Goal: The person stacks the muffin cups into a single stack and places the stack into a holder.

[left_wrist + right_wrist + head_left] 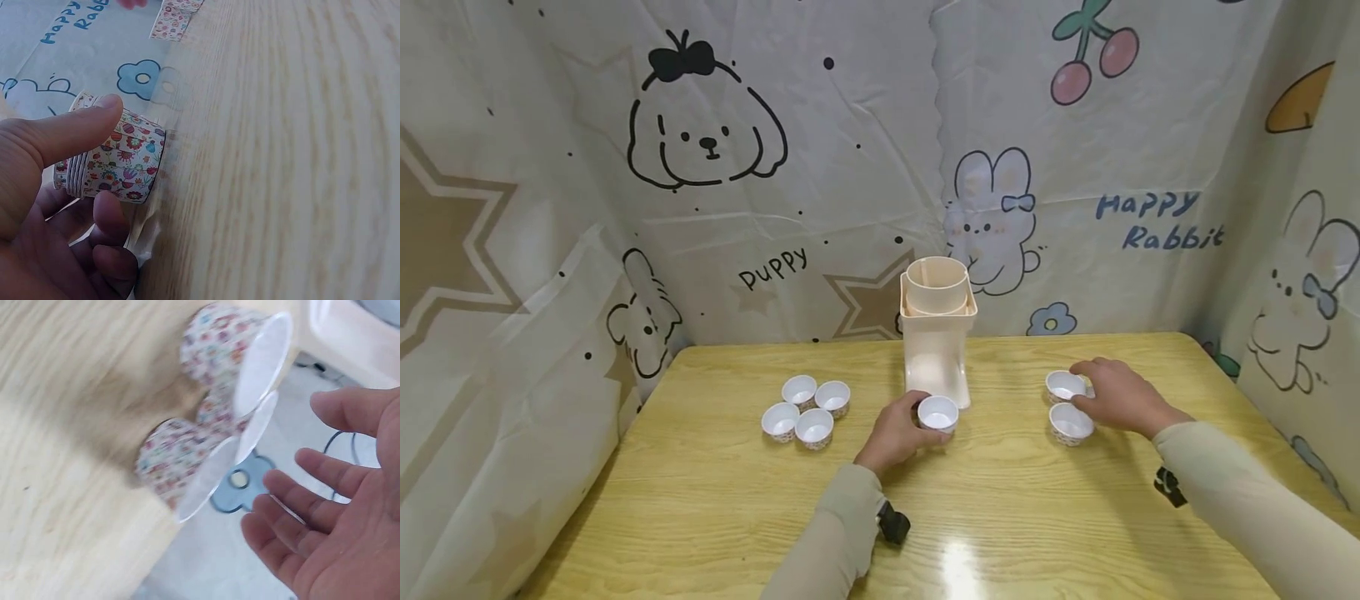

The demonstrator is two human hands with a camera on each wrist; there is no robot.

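My left hand (898,435) holds a stack of nested paper baking cups (937,414) near the middle of the table. The left wrist view shows its floral print and several layered rims (76,174), with the thumb across one side and fingers curled round the other. On the right, my right hand (1122,396) hovers beside floral paper baking cups (1071,425). In the right wrist view, its fingers are spread and relaxed, apart from three cups (178,459) standing close together; the hand hides most of one from the head view.
Several more white-lined baking cups (815,428) stand grouped on the left of the wood-grain table (700,517). A cream plastic holder (936,350) with a round tube on top stands at the back middle. Behind hangs a printed cloth (850,192).
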